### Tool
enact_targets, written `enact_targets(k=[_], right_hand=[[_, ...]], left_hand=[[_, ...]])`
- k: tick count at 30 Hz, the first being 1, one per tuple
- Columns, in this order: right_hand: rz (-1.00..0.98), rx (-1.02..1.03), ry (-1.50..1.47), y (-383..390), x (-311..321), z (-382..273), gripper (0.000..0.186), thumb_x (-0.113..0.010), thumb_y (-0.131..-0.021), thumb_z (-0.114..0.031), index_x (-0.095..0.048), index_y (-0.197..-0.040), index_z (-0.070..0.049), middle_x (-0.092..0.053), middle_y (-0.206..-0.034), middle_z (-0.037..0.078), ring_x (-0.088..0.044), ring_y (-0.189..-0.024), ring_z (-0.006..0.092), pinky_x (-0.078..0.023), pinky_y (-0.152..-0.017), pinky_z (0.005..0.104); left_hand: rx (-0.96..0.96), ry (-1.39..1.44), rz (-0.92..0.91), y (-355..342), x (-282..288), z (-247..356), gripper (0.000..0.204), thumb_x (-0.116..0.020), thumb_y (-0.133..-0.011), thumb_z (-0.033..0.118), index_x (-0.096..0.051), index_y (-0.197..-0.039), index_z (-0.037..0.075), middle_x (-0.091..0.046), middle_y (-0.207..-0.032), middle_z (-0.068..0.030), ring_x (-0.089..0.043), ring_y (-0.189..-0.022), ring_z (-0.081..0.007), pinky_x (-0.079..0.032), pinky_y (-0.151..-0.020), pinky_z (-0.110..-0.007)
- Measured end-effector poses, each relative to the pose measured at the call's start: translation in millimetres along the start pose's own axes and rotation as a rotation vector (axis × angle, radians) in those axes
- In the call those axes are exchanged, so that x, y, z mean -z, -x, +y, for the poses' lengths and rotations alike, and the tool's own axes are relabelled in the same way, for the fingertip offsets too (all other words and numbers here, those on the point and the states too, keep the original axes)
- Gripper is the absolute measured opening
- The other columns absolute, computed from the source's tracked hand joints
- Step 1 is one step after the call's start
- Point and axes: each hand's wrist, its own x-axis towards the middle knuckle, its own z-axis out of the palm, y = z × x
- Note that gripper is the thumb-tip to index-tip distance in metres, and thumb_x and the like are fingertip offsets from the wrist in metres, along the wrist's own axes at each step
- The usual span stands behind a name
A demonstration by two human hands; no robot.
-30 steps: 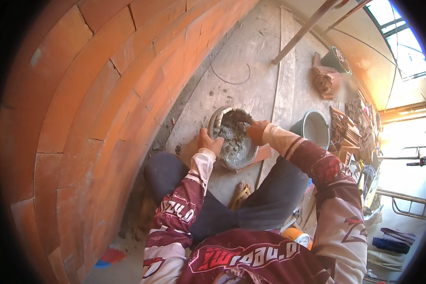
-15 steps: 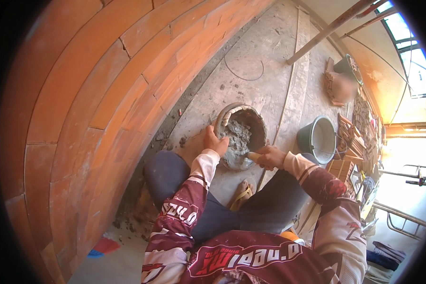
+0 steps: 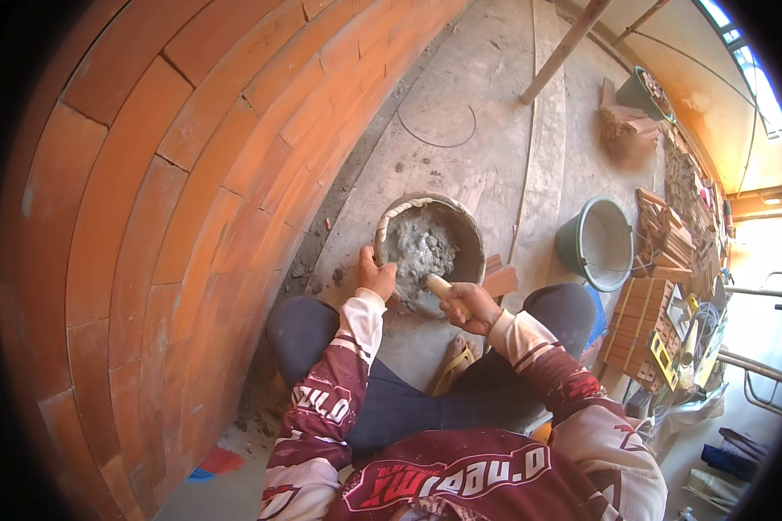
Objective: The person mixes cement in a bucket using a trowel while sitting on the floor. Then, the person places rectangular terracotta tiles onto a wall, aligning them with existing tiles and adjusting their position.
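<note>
A round, mortar-crusted bucket [image 3: 479, 252] stands on the floor in front of my crossed legs. Wet grey mortar [image 3: 421, 243] lies inside it. My left hand [image 3: 376, 276] grips the bucket's near left rim, fingers closed over the edge. At the near right side, my right hand [image 3: 471, 308] is wrapped round the pale wooden handle [image 3: 439, 284] of a tool. The handle slants over the rim toward the mortar; the tool's working end is not visible, so I cannot tell its exact kind.
An orange brick wall [image 3: 174, 191] rises close on my left. To the right stand a green bucket [image 3: 570, 246] and stacked bricks [image 3: 639, 326] with a yellow level [image 3: 663, 360]. A metal pole [image 3: 565, 52] leans ahead. A thin wire [image 3: 443, 143] lies on the floor.
My right hand has turned and drawn slightly nearer to me, with the wooden handle now angled up-left. The mortar's surface looks reshaped. My left hand stays on the rim, and the view has shifted.
</note>
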Motion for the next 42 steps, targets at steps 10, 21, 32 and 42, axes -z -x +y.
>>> enact_targets(k=[10, 21, 32, 42], right_hand=[[-0.497, 0.047, -0.997, -11.0, -18.8, 20.9, 0.045, -0.046, -0.089, -0.02, -0.041, -0.12, 0.012, -0.05, -0.074, 0.003, -0.048, -0.053, 0.0099, -0.038, -0.046, 0.0234], [-0.391, 0.01, -0.498, 82.6, -2.0, -4.4, 0.051, -0.036, -0.097, -0.029, -0.037, -0.129, 0.011, -0.053, -0.078, 0.009, -0.049, -0.051, 0.0143, -0.043, -0.045, 0.0246], [0.485, 0.388, 2.432, 121.5, -112.7, -23.8, 0.041, -0.052, -0.081, -0.011, -0.05, -0.121, -0.007, -0.062, -0.089, 0.02, -0.066, -0.072, 0.0345, -0.053, -0.06, 0.0449], [0.2, 0.351, 2.718, 48.3, -93.3, -55.2, 0.029, -0.053, -0.077, -0.01, -0.057, -0.105, -0.004, -0.066, -0.074, 0.015, -0.067, -0.071, 0.0331, -0.053, -0.061, 0.0417]], left_hand=[[0.104, 0.047, 0.071, 10.7, 4.7, 34.9, 0.026, -0.061, -0.066, 0.011, -0.046, -0.083, -0.001, -0.052, -0.077, -0.0112, -0.049, -0.07, -0.0205, -0.044, -0.067, -0.035], [0.051, -0.091, 0.041, 8.0, 2.9, 37.4, 0.042, -0.067, -0.065, 0.021, -0.047, -0.093, -0.004, -0.058, -0.086, -0.0203, -0.058, -0.079, -0.0329, -0.046, -0.075, -0.039], [0.0, -0.176, 0.044, 20.1, 1.7, 59.8, 0.049, -0.068, -0.065, 0.024, -0.046, -0.098, -0.003, -0.058, -0.099, -0.0251, -0.057, -0.093, -0.0381, -0.045, -0.084, -0.042], [0.069, -0.107, -0.027, 8.5, -10.1, 44.9, 0.059, -0.069, -0.064, 0.024, -0.044, -0.107, -0.007, -0.055, -0.104, -0.0277, -0.056, -0.098, -0.0412, -0.045, -0.086, -0.042]])
